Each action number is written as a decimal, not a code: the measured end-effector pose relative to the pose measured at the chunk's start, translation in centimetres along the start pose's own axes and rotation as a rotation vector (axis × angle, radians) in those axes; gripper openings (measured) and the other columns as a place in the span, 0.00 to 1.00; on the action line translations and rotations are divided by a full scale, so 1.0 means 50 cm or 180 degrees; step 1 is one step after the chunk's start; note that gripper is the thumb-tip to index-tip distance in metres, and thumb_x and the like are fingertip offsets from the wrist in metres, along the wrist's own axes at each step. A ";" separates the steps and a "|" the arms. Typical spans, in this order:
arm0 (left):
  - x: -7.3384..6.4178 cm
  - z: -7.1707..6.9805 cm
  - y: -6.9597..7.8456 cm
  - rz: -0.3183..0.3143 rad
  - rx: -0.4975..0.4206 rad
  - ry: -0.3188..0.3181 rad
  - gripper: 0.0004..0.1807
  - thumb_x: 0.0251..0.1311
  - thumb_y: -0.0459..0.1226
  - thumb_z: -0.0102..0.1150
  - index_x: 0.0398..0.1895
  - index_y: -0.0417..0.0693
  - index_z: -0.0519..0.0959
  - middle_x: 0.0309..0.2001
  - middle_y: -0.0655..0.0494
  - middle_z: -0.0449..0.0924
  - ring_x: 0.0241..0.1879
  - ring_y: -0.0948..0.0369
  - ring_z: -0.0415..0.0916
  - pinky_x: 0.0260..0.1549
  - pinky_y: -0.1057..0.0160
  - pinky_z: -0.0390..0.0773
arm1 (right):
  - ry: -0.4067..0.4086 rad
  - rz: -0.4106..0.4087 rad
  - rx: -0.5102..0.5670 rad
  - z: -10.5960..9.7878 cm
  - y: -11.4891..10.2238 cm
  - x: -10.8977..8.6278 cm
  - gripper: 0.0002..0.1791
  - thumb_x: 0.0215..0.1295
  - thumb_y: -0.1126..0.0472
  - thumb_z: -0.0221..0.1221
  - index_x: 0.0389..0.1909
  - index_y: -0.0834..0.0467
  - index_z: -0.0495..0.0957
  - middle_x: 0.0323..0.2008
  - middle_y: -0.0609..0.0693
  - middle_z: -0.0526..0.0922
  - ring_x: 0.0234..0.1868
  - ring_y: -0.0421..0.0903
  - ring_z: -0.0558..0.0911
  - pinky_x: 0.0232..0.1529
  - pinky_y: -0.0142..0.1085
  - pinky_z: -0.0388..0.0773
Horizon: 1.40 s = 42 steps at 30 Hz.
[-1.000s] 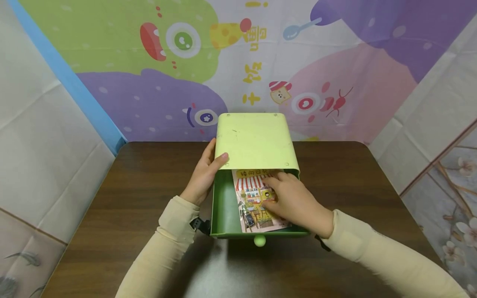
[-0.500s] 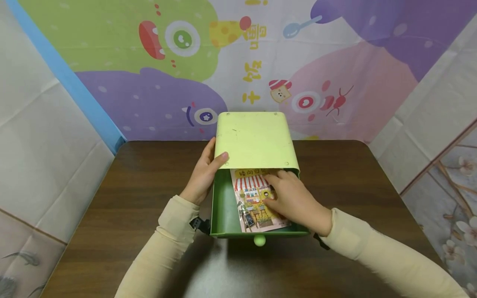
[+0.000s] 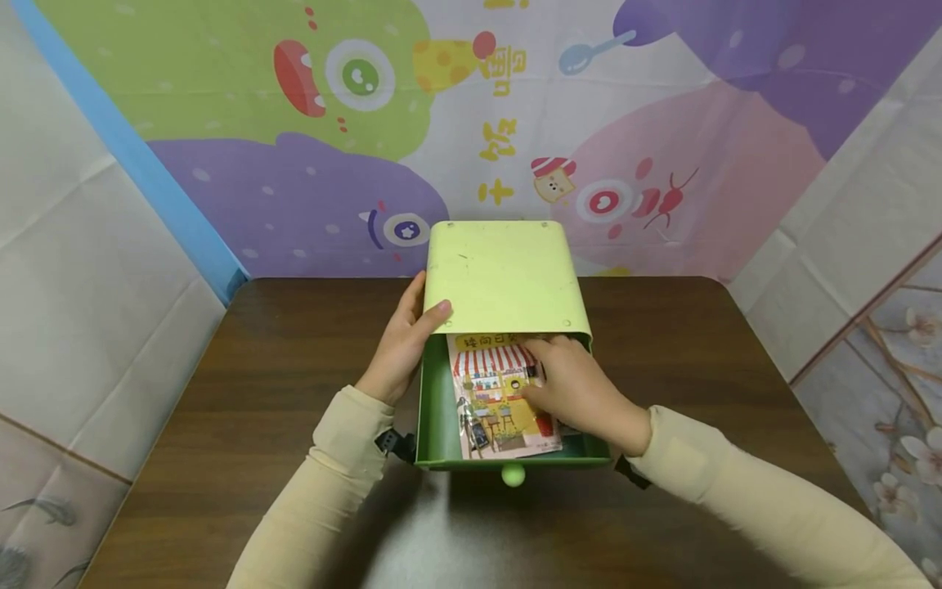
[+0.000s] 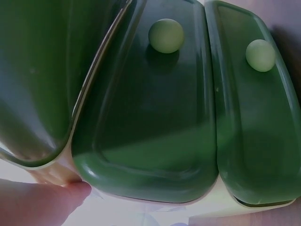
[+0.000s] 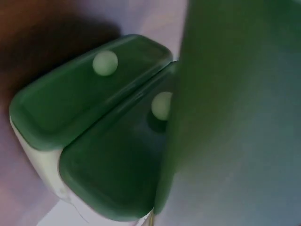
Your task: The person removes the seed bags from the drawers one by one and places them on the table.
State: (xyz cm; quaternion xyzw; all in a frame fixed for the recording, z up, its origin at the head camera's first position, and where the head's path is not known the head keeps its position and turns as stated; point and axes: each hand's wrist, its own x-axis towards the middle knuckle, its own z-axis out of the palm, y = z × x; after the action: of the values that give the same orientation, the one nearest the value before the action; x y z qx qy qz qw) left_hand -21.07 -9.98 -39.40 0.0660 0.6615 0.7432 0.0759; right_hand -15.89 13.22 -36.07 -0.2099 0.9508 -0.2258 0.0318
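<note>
A light-green drawer cabinet [image 3: 504,274] stands on the table, its dark-green top drawer [image 3: 434,409] pulled out toward me. My left hand [image 3: 393,348] holds the cabinet's left side, thumb on the top near the front corner. Inside the drawer lies a flat, glossy seed packet [image 3: 486,409] printed with a striped awning, a shopfront and a yellow title. Reaching into the drawer, my right hand [image 3: 581,388] has its thumb over the packet's right part. Its other fingers are mostly hidden under the cabinet's top and beside the packet; I cannot tell whether they pinch it.
Two lower drawers, a middle drawer [image 4: 150,117] and a bottom drawer [image 4: 256,122], are closed below the pulled-out one, each with a round pale-green knob. A brown wooden table [image 3: 280,458] carries the cabinet. Behind it hangs a cartoon-printed cloth [image 3: 478,123].
The seed packet has slid left in the drawer, uncovering a little more of the drawer's right side. My right hand has shifted slightly left; my left hand keeps its place.
</note>
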 end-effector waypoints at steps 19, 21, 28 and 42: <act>0.002 -0.001 0.001 -0.0006 -0.0081 0.0013 0.45 0.68 0.47 0.55 0.80 0.62 0.39 0.79 0.57 0.43 0.75 0.60 0.49 0.72 0.53 0.56 | -0.0163 0.0557 0.1625 -0.012 -0.001 -0.017 0.36 0.66 0.63 0.58 0.73 0.64 0.58 0.70 0.65 0.65 0.55 0.57 0.79 0.45 0.44 0.80; 0.002 -0.002 0.000 0.0007 -0.0038 0.0023 0.45 0.68 0.48 0.55 0.80 0.62 0.39 0.79 0.57 0.43 0.76 0.60 0.47 0.73 0.53 0.54 | -0.0162 0.0620 0.1729 -0.010 -0.001 -0.018 0.35 0.67 0.63 0.58 0.73 0.64 0.58 0.69 0.64 0.66 0.64 0.59 0.74 0.54 0.48 0.78; 0.002 -0.003 -0.002 0.0034 0.0060 0.0018 0.45 0.68 0.49 0.55 0.80 0.61 0.39 0.79 0.57 0.42 0.77 0.60 0.42 0.75 0.53 0.49 | -0.0202 0.0772 0.2114 -0.007 0.001 -0.010 0.36 0.68 0.65 0.55 0.75 0.64 0.54 0.64 0.65 0.72 0.60 0.58 0.76 0.55 0.47 0.78; 0.002 -0.003 -0.001 0.0034 0.0056 0.0011 0.46 0.68 0.49 0.56 0.80 0.61 0.39 0.79 0.58 0.41 0.77 0.60 0.42 0.75 0.53 0.49 | -0.0256 0.0990 0.2402 0.001 0.007 0.009 0.31 0.68 0.68 0.54 0.71 0.70 0.58 0.52 0.66 0.74 0.43 0.49 0.82 0.47 0.41 0.82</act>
State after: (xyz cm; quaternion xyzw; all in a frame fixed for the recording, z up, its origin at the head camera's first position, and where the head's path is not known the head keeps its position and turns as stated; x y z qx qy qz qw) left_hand -21.17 -10.09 -39.45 0.0689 0.6678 0.7378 0.0702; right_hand -16.42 13.27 -36.25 -0.0459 0.8196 -0.5429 0.1775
